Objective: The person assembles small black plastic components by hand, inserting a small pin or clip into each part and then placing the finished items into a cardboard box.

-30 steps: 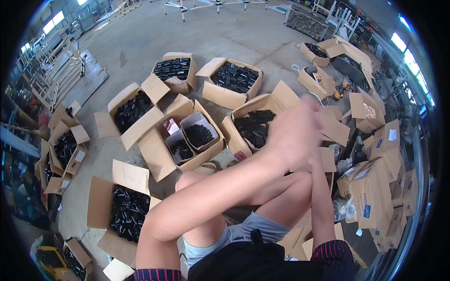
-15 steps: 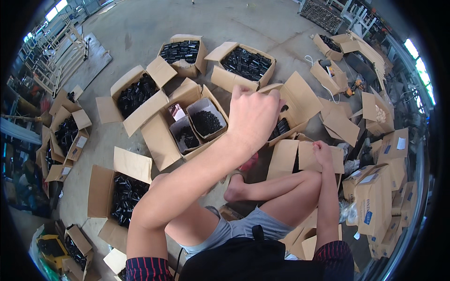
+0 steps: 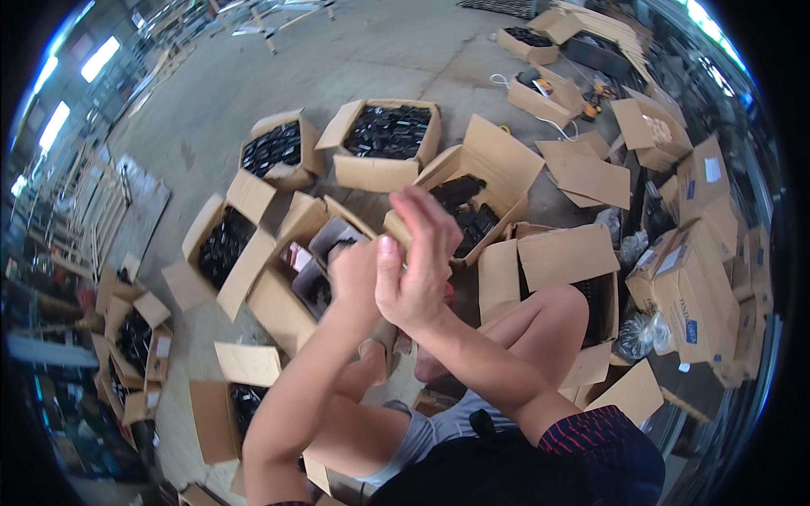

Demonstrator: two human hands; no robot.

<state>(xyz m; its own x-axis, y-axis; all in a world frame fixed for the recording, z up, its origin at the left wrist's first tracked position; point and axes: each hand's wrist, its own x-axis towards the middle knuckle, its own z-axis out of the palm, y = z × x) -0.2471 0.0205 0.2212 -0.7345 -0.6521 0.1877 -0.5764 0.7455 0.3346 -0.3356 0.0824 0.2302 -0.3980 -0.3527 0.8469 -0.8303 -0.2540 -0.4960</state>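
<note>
My two hands meet in front of me, above the boxes. My left hand (image 3: 354, 271) looks curled, knuckles up, its fingertips hidden against the other hand; whatever it may hold does not show. Close against it, my right hand (image 3: 419, 257) has its fingers stretched upward and its thumb raised, a little blurred. Behind the hands is an open cardboard box with grey bins (image 3: 336, 236) of small black parts. Just right of the hands stands another open carton (image 3: 513, 181) partly filled with black plastic pieces (image 3: 475, 228).
Full cartons of black pieces stand beyond, one at far left (image 3: 274, 150) and one at centre (image 3: 388, 131). An open-flapped box (image 3: 565, 253) sits by my right knee. Stacked cartons (image 3: 696, 295) and a clear plastic bag (image 3: 645, 336) lie to the right. A drill (image 3: 593, 103) rests farther back.
My right hand has left the box flap by my knee and come up to my left hand, which has moved left and down. The view has shifted.
</note>
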